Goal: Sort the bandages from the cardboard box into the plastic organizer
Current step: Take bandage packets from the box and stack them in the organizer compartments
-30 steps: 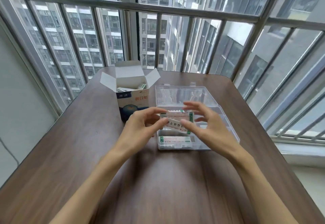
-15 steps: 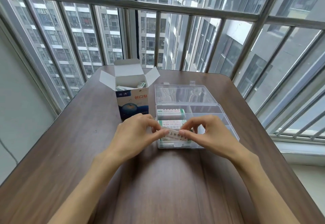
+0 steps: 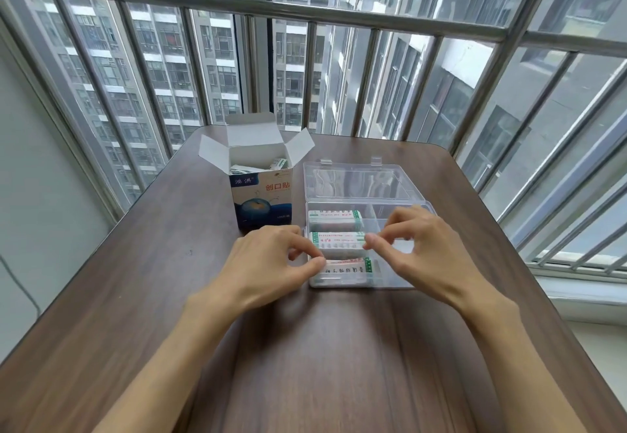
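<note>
Two hands held bandages over the clear organizer.

The left hand (image 3: 271, 263) pinched the end of the nearest bandage (image 3: 346, 268) in the plastic organizer (image 3: 400, 281). The right hand (image 3: 424, 252) pinched the middle bandage stack (image 3: 337, 239). The open cardboard box (image 3: 261, 195), with more bandages inside, stood just left on the brown table (image 3: 135, 296).

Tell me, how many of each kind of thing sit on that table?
Cardboard box: 1
Plastic organizer: 1
Bandage stacks in organizer: 3, far, middle, near
Total: 5
</note>
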{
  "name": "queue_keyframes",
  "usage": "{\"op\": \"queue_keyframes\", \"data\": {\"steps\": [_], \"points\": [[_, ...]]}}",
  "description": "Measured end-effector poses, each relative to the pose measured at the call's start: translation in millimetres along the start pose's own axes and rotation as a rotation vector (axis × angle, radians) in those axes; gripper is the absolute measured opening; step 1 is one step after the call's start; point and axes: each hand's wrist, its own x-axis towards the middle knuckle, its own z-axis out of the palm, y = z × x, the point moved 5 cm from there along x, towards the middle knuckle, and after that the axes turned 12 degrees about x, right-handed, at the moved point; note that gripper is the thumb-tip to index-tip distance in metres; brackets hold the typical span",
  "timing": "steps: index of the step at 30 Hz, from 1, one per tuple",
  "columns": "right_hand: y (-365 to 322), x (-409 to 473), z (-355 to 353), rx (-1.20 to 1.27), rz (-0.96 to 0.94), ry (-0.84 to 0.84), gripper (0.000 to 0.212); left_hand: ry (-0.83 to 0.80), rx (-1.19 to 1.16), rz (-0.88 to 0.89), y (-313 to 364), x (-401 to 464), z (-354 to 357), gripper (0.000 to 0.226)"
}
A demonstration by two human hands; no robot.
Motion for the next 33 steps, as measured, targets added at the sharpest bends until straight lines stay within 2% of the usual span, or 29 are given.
{"op": "queue_keyframes", "data": {"steps": [5, 16, 19, 21, 24, 26, 29, 31, 33], "points": [[0, -2, 13, -0.079, 0.044, -0.099, 0.014, 0.060, 0.066, 0.028, 1, 0, -1, 0.018], [-2, -2, 15, -0.168, 0.120, -0.172, 0.019, 0.077, 0.244, 0.082, 12, -1, -3, 0.030], [-2, 0, 8, -0.106, 0.143, -0.181, 0.017, 0.084, 0.223, 0.082, 12, -2, -5, 0.026], [-3, 7, -2, 0.010, 0.148, -0.134, 0.016, 0.166, 0.137, 0.043, 10, -2, -11, 0.021], [-17, 27, -14, 0.115, 0.056, -0.020, 0.010, 0.484, 0.047, -0.097, -3, -2, -38, 0.020], [-39, 46, -14, 0.114, -0.070, 0.036, 0.013, 0.629, 0.137, -0.157, -18, -2, -52, 0.020], [-76, 76, 5, -0.019, -0.268, 0.003, 0.021, 0.571, 0.380, -0.208, -45, 4, -52, 0.044], [-93, 95, 23, -0.142, -0.360, -0.065, 0.022, 0.526, 0.392, -0.230, -56, 6, -47, 0.043], [-103, 114, 37, -0.205, -0.347, -0.153, 0.021, 0.523, 0.359, -0.236, -58, 5, -45, 0.034]]}}
